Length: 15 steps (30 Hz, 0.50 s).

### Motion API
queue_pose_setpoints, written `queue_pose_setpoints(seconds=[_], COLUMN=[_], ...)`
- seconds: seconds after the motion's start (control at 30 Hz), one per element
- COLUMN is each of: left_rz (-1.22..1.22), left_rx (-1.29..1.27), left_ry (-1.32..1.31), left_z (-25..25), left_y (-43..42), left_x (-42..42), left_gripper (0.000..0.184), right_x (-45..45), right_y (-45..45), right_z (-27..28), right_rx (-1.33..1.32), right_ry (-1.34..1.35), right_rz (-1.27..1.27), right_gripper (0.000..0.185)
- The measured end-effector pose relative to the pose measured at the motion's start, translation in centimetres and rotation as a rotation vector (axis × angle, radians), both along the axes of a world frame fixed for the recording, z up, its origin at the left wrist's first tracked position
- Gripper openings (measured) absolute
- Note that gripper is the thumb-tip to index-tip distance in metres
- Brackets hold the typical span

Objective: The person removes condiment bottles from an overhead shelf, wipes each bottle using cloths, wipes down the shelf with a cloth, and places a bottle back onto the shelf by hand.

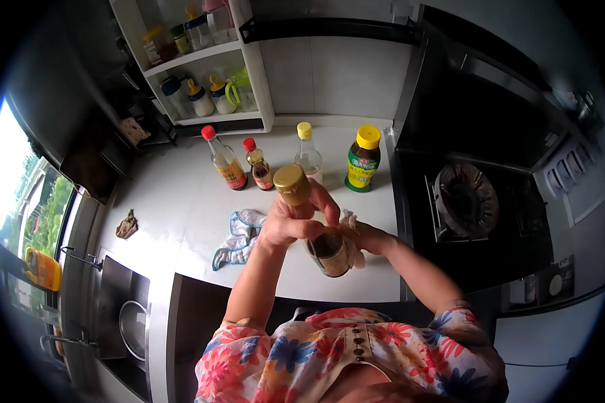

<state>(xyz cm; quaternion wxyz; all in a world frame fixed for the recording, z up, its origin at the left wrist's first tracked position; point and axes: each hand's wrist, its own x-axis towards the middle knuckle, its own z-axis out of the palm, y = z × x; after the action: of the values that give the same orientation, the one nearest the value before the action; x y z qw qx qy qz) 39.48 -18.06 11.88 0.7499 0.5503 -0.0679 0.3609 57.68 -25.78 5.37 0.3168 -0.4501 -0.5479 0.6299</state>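
My left hand [294,218] is wrapped round the neck of a dark sauce bottle [329,252] with a gold cap [292,184], held tilted above the counter. My right hand [373,238] presses a crumpled whitish cloth [353,243] against the bottle's side. Behind the hands stand a red-capped bottle [228,163], a smaller red-capped bottle [258,168], a clear bottle with a yellow cap [308,156], and a green-labelled jar with a yellow lid [362,164]. A white towel with blue edging [238,240] lies on the counter left of my left forearm.
At the right is a gas stove [467,199]. A steel sink [118,282] holding a metal bowl [134,330] lies at the lower left. A brown rag [127,225] rests on the white counter [158,201]. Jars fill a white shelf [193,56] at the back.
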Motion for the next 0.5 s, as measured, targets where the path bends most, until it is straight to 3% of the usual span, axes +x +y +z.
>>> queue_pose_setpoints(seconds=[0.1,0.13,0.17,0.2,0.23,0.27,0.33,0.4,0.43,0.5], left_rz=[0.045,0.084,0.122,0.174,0.188,0.185,0.18,0.181,0.175,0.177], left_rx=[0.019,0.027,0.031,0.035,0.037,0.033,0.003,-0.022,-0.051,-0.101], left_ry=[0.07,0.129,0.188,0.267,0.314,0.333,0.365,0.333,0.325,0.336], left_z=[-0.7,-0.8,-0.7,-0.6,-1.2,-1.6,-2.3,-3.0,-3.0,-4.0], left_y=[0.8,1.0,1.2,1.3,1.8,2.3,3.4,4.4,4.8,5.5], left_x=[-3.1,-4.2,-5.3,-6.2,-7.1,-8.0,-9.4,-10.4,-10.8,-11.7], left_gripper=[0.037,0.036,0.035,0.024,0.024,0.023,0.023,0.022,0.022,0.022], right_x=[1.3,0.9,1.9,2.0,1.8,2.7,4.4,6.2,6.9,5.4], right_y=[2.4,2.1,2.7,3.5,5.2,7.0,10.1,14.3,16.7,22.9], right_z=[4.1,8.7,8.9,11.9,16.2,18.6,23.4,29.4,32.2,36.2], right_rx=[0.13,0.343,0.724,0.588,0.324,0.28,0.701,0.864,0.907,1.112], right_ry=[-0.461,-0.813,-0.943,-1.155,-1.342,-1.322,-0.721,-0.889,-0.841,-1.221], right_rz=[0.229,0.245,0.175,0.089,0.124,0.043,-0.237,-0.424,-0.453,-0.777], right_gripper=[0.047,0.048,0.055,0.06,0.064,0.056,0.033,0.03,0.03,0.021])
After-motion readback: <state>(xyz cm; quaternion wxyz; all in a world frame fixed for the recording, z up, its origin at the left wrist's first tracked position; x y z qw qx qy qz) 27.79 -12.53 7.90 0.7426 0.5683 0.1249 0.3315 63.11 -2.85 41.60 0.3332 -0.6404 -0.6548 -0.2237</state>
